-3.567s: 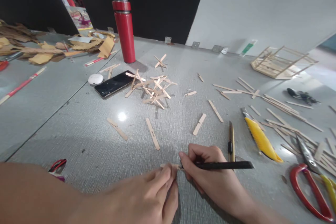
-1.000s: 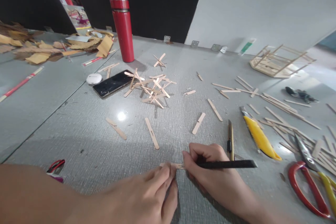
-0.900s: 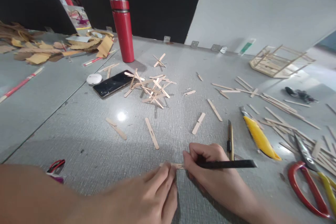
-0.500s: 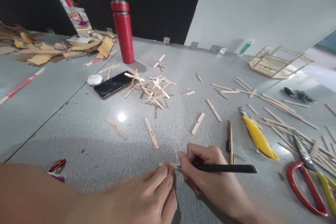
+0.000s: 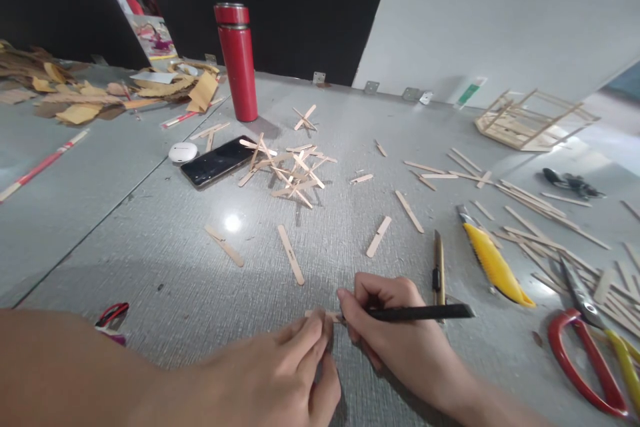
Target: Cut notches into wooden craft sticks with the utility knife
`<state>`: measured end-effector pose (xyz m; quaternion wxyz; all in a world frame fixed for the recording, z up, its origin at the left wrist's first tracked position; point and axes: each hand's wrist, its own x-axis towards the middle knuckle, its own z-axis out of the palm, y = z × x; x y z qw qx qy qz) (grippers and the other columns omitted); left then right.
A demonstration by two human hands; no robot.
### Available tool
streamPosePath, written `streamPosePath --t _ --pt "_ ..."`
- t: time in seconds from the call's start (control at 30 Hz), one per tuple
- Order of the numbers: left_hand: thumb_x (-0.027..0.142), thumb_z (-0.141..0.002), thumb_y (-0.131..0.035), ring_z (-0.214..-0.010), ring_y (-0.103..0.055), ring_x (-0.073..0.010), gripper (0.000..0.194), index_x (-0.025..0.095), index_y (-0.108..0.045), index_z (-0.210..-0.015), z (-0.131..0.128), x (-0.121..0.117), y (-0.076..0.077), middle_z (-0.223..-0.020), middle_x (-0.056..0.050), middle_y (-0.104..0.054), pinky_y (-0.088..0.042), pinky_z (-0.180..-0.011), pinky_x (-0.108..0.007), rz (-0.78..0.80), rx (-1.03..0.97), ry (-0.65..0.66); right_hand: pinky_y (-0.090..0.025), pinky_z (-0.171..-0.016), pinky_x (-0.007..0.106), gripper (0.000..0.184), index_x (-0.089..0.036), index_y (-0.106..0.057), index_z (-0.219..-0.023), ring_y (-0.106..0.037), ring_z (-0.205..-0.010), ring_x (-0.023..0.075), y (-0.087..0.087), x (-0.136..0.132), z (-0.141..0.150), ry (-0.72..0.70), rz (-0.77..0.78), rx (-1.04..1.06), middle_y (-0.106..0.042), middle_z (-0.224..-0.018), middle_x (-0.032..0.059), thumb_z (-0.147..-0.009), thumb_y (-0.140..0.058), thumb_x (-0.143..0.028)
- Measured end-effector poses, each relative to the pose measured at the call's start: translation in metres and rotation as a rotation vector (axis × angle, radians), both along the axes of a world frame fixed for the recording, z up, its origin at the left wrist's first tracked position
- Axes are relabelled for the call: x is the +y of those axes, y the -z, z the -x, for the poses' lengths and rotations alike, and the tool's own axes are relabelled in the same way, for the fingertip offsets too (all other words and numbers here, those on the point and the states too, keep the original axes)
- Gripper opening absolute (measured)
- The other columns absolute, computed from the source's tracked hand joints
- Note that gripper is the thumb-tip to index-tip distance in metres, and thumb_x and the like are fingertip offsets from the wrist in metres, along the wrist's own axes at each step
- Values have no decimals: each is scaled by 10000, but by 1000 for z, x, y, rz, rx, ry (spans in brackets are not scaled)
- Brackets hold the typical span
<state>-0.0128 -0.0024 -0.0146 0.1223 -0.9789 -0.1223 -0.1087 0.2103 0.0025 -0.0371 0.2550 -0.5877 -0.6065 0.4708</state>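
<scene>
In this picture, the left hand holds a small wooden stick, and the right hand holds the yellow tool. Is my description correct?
Not quite: the head view shows the right hand holding a slim black tool; the yellow tool lies on the table. The left hand does hold a small wooden stick.

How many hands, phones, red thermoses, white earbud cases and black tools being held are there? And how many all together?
Hands: 2 (left hand, right hand)
Held black tool: 1
Phone: 1
Red thermos: 1
White earbud case: 1
Total: 6
</scene>
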Motion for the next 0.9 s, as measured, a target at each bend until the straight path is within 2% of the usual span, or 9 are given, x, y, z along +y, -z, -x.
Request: streamPosePath --t 0.17,0.3,0.5,0.63,0.9 --pt "60 -926 -459 -1125 -741 -251 335 63 -719 -1137 2 -2 -1 -1186 -190 -773 -642 -826 -267 -5 -17 -14 -294 -336 174 453 -225 -425 -607 -432 -329 65 0 -1 0 -9 0 -14 -480 -458 -67 -1011 -538 -396" --pt "48 -887 -489 -1103 -749 -266 339 61 -712 -1142 2 -4 0 -1197 -200 -766 -655 -728 -265 4 -10 -27 -275 -346 189 453 -229 -404 -591 -399 -340 65 -3 0 1 -25 -53 -57 -457 -437 -67 -1000 -539 -370" --pt "62 -895 -488 -1114 -743 -262 337 55 -708 -1150 0 -1 1 -1199 -197 -766 -651 -783 -270 14 11 -13 -254 -418 225 436 -220 -372 -564 -334 -434 71 -5 2 1 -43 -187 -151 -401 -451 -69 -941 -586 -270" --pt "61 -905 -485 -1116 -741 -262 321 46 -716 -1128 0 -1 2 -1185 -205 -770 -640 -828 -277 -2 -1 -3 -248 -386 223 424 -228 -376 -577 -351 -378 66 -4 3 1 -55 -193 -172 -406 -427 -71 -965 -541 -272" --pt "79 -928 -478 -1145 -730 -265 323 45 -712 -1148 2 -1 -1 -1212 -212 -758 -633 -848 -274 2 8 -8 -248 -434 249 435 -228 -340 -568 -320 -453 85 -7 2 1 -55 -237 -214 -350 -464 -71 -949 -548 -262"
